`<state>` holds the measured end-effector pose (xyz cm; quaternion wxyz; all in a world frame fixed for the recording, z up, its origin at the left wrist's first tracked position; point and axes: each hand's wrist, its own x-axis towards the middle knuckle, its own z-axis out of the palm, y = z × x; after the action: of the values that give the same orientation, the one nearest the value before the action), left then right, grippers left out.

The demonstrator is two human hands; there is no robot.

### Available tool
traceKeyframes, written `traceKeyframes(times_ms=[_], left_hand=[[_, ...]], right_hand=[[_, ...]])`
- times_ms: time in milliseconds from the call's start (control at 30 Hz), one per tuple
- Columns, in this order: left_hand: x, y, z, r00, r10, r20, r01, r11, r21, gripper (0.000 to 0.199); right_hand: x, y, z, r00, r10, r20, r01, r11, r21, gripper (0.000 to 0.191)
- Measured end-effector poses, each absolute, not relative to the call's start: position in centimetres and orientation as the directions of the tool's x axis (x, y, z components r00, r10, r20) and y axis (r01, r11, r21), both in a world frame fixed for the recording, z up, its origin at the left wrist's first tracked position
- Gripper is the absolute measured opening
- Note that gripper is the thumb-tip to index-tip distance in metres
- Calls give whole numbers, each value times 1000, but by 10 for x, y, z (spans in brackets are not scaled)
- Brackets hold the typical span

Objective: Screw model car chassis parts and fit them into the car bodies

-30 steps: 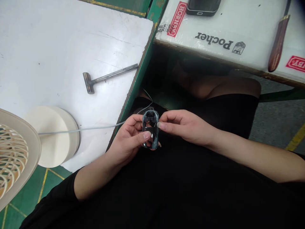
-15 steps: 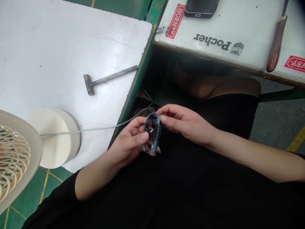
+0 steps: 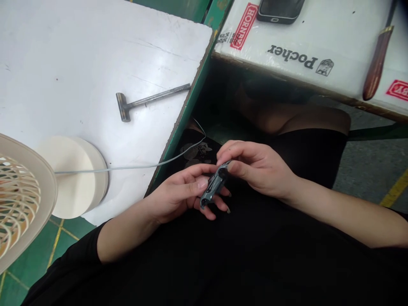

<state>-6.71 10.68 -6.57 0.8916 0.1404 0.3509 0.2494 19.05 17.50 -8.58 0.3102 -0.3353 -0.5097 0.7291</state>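
A small grey and black model car body [image 3: 214,187] is held between both hands above my lap, its side turned up and its length slanting. My left hand [image 3: 181,191] grips its lower part, thumb on the near side and the other fingers beneath and behind it. Thumb and fingertips of my right hand [image 3: 258,168] pinch its upper end. The inside of the body is hidden from view.
On the white-covered table at left [image 3: 95,55] lie a metal hammer [image 3: 140,103] and a fan [image 3: 76,174] with a grey cable. A white box [image 3: 248,51] at upper right bears a phone [image 3: 280,9] and a wooden-handled tool [image 3: 378,63].
The car body has been turned from showing its open frame to showing its side, and now slants. My right hand has shifted slightly right and down. The whole view has moved a little.
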Motion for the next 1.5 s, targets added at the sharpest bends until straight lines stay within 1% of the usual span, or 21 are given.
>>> traceKeyframes(times_ms=[167, 300, 367, 433, 533, 600, 700, 833, 1033, 1167, 1300, 1500], left_hand=[[-65, 108, -67, 484, 625, -613, -346, 780, 522, 38], [-63, 107, -68, 423, 656, -625, -329, 754, 569, 38], [-62, 106, -68, 383, 678, -627, -296, 733, 612, 40], [-61, 104, -68, 351, 692, -631, -253, 719, 647, 41], [-61, 103, -71, 322, 710, -627, -224, 700, 678, 40], [-61, 102, -72, 322, 731, -602, -236, 677, 697, 40], [-60, 102, -72, 330, 756, -565, -252, 647, 719, 37], [-58, 103, -68, 334, 755, -564, -239, 647, 724, 29], [-58, 103, -66, 327, 759, -563, -237, 643, 728, 25], [-58, 103, -67, 330, 775, -539, -232, 620, 750, 23], [-58, 102, -68, 335, 770, -543, -223, 625, 748, 24], [-59, 101, -67, 333, 762, -556, -199, 633, 748, 30]], right_hand=[[189, 172, -86, -496, 824, -275, -110, -374, -921, 35], [189, 169, -82, -406, 848, -340, -8, -375, -927, 45], [190, 168, -79, -374, 864, -337, 63, -339, -939, 49], [190, 168, -76, -363, 883, -297, 135, -265, -955, 49], [190, 169, -74, -390, 888, -245, 203, -176, -963, 48], [189, 169, -74, -421, 871, -254, 199, -185, -962, 48], [186, 169, -76, -466, 835, -294, 159, -248, -956, 47], [184, 170, -78, -491, 810, -320, 149, -284, -947, 44], [184, 171, -79, -505, 819, -274, 151, -228, -962, 38], [185, 172, -78, -507, 825, -251, 161, -195, -967, 38], [185, 171, -80, -508, 835, -211, 150, -156, -976, 36], [184, 171, -82, -503, 840, -203, 141, -152, -978, 31]])
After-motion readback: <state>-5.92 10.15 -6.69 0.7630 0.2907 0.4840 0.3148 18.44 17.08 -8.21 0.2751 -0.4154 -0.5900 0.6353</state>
